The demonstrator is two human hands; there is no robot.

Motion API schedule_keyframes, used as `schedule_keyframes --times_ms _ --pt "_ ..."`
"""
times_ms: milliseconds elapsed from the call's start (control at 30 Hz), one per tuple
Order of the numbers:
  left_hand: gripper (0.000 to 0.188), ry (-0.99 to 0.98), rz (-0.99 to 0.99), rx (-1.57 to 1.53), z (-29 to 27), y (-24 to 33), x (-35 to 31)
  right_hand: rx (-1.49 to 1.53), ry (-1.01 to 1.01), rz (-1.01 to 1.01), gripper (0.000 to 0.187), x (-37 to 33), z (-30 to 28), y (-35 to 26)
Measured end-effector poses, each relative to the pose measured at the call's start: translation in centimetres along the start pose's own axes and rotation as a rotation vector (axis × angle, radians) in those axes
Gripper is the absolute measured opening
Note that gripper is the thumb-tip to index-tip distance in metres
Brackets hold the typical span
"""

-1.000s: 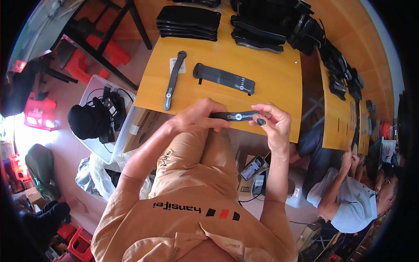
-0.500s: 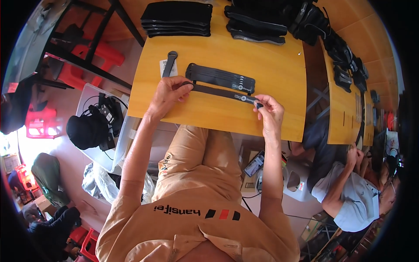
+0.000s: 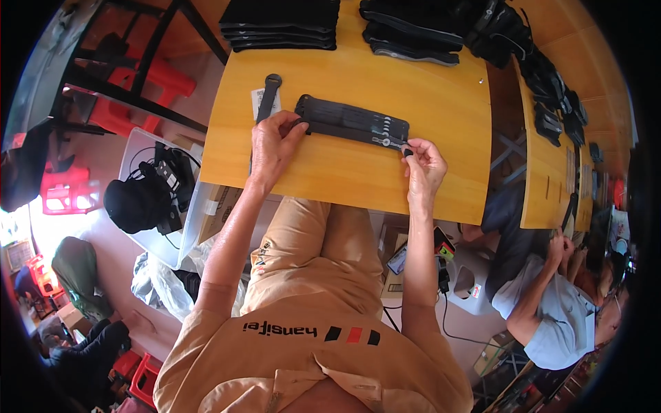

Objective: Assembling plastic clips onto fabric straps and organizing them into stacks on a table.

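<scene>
Hiding part of one strap, the left hand, like the right hand, has fingers pinching a second strap along one pile.

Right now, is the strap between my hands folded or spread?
Spread: the dark strap runs nearly straight from your left hand to your right hand.

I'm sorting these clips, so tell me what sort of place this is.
Probably a small workshop: black straps laid side by side, stacked black items and another person at a neighbouring table.
</scene>
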State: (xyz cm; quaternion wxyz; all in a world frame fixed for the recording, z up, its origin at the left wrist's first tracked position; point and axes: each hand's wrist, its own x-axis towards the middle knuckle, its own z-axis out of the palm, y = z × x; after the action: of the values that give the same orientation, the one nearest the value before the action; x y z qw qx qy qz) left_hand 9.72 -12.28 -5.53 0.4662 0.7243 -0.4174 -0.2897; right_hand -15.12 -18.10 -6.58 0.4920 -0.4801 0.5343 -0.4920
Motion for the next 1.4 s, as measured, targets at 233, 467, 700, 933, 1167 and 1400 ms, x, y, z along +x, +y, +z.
schedule_keyframes --times_ms 233,467,700,933,1167,1400 --pt "0.018 -0.005 -0.016 0.037 0.4 0.7 0.1 -0.056 0.058 -0.087 0.011 -0.1 0.0 1.2" --pt "0.018 0.036 -0.018 0.006 1.0 -0.6 0.3 -0.030 0.097 -0.146 0.012 0.2 0.3 2.0" --pt "0.018 0.057 -0.032 0.066 1.3 -0.5 0.5 -0.109 0.120 -0.185 0.012 0.1 0.4 1.8" --pt "0.018 0.083 -0.058 0.070 1.4 -0.4 0.6 -0.175 0.125 -0.207 0.011 0.1 0.6 1.8" --pt "0.020 0.109 -0.006 0.125 1.6 -0.4 0.6 -0.211 0.157 -0.198 0.009 0.1 0.7 1.4" --pt "0.022 0.116 -0.023 0.139 1.6 -0.5 0.6 -0.219 0.151 -0.203 0.009 0.1 0.6 1.8"
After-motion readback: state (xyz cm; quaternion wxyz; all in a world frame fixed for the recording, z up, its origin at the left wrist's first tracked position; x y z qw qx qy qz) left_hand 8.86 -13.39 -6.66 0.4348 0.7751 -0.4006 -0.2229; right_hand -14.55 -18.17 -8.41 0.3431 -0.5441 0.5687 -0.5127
